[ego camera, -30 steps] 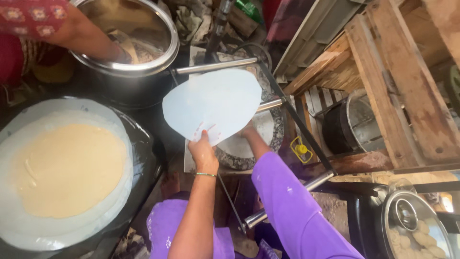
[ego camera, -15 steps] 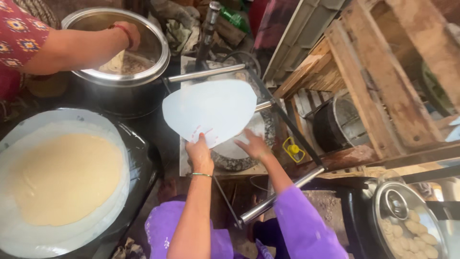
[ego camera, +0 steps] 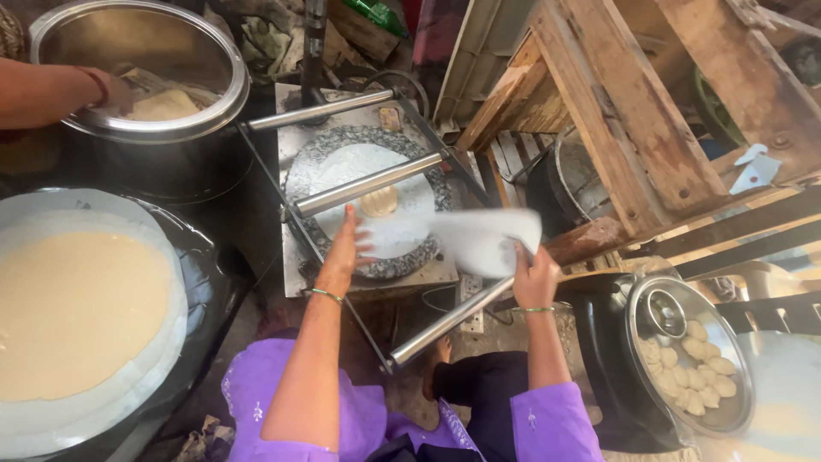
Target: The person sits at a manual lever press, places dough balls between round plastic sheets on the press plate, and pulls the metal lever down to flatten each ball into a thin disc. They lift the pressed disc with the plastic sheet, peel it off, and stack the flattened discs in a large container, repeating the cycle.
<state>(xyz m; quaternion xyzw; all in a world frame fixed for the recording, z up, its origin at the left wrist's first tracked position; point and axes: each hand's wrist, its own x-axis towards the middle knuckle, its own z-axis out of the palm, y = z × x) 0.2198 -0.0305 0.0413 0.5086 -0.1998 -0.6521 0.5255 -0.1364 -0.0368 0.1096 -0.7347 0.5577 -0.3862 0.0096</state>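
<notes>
The left hand (ego camera: 349, 244) lies open on the round press plate (ego camera: 369, 210) beside a dough ball (ego camera: 380, 202). The right hand (ego camera: 534, 275) pinches a white plastic sheet (ego camera: 483, 239), lifted off rightward. A metal bar (ego camera: 372, 182) crosses above.

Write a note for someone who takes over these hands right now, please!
Left hand: open, fingers on the white sheet lying on the round press plate.
Right hand: pinching a second white sheet, lifted and swung off to the right.
A small flattened dough disc sits on the plate's sheet, uncovered.
Dough balls wait in the steel pan at right; a big thin flatbread lies on the tray at left.
Done: top sheet peeled away. Left: the disc is not yet lifted off.
</notes>
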